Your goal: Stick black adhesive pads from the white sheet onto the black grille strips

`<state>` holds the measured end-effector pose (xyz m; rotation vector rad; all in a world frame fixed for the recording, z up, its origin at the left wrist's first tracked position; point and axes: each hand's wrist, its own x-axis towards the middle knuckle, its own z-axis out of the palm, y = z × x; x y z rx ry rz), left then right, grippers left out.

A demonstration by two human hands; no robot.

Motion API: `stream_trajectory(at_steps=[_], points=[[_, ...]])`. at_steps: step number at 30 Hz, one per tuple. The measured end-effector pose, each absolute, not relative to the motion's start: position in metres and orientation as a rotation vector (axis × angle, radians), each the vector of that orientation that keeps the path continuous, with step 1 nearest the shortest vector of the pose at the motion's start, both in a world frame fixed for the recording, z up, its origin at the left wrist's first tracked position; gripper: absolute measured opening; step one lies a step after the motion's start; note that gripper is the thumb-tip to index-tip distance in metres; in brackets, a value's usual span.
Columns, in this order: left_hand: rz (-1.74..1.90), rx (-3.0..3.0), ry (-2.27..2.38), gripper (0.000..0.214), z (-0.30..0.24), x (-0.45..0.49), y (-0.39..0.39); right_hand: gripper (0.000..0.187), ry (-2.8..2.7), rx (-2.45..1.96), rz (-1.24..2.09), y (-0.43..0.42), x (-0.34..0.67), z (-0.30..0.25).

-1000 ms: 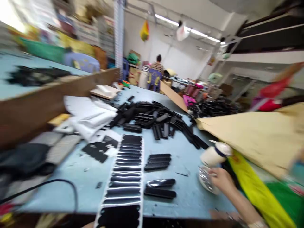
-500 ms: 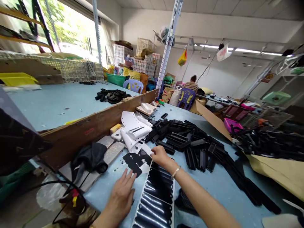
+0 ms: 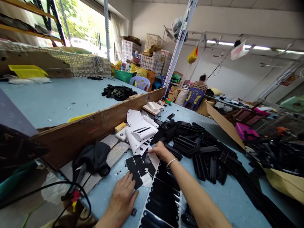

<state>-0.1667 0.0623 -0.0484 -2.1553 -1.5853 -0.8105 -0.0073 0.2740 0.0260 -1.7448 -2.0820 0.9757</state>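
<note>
My left hand (image 3: pixel 123 194) lies flat and open on the blue table (image 3: pixel 228 196), fingertips beside a white sheet of black cut-out shapes (image 3: pixel 140 166). My right hand (image 3: pixel 160 150), with a bracelet at the wrist, reaches across a long backing strip of black oblong stickers (image 3: pixel 163 198). Its fingers curl at the far end of that strip, next to a heap of white backing sheets (image 3: pixel 137 131). Whether they grip anything is hidden.
A big pile of black plastic strips (image 3: pixel 194 144) covers the table's middle. A brown cardboard divider (image 3: pixel 95 126) runs along the left, with black cloth (image 3: pixel 92 158) and a cable (image 3: pixel 47 190) below it. A person sits far off by a purple chair (image 3: pixel 193 95). Yellow paper (image 3: pixel 285 183) lies at right.
The view swung left from the table's right side. My right hand left the white bottle and came to the sticker strip; since half a second ago it has shifted slightly further along it.
</note>
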Motion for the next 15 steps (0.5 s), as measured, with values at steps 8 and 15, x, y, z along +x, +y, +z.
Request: stream_trajectory(at_steps=[8,15], points=[[-1.0,-2.159,-1.658,0.019,-0.062,-0.16,0.062,0.022,-2.5,-1.56,0.883,0.251,0.004,0.035],[-1.074,-2.198,-1.641,0.02,-0.06,-0.158,0.061,0.017,-2.599,-1.333,0.61,0.21,0.003,0.049]])
